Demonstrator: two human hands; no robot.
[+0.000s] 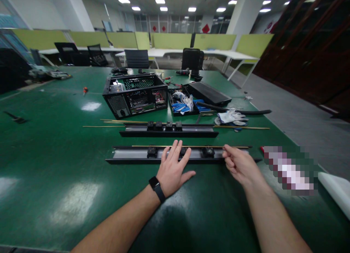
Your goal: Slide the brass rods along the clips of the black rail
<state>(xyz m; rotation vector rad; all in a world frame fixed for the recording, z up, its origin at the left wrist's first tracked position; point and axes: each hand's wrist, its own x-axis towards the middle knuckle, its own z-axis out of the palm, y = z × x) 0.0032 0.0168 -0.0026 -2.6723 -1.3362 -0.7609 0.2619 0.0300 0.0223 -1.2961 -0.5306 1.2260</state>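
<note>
My left hand (173, 169) lies with fingers spread over the nearer black rail (133, 160), its fingertips at the rail's far edge. Several black blocks sit in this rail; one block (152, 151) is left of my hand, another block (208, 152) to its right, and one is partly hidden under my fingers. My right hand (237, 162) pinches a thin brass-coloured rod (202, 146) near the rail's right end. The rod runs lengthwise along the rail's far edge. A watch (157, 189) is on my left wrist.
Behind lies a second black rail (169, 134) with several blocks, flanked by more thin rods (243, 127). Farther back stand an open computer case (135, 94), a tray with gloves (183, 103) and a flat black panel (209, 92). Another glove (232, 117) lies at right.
</note>
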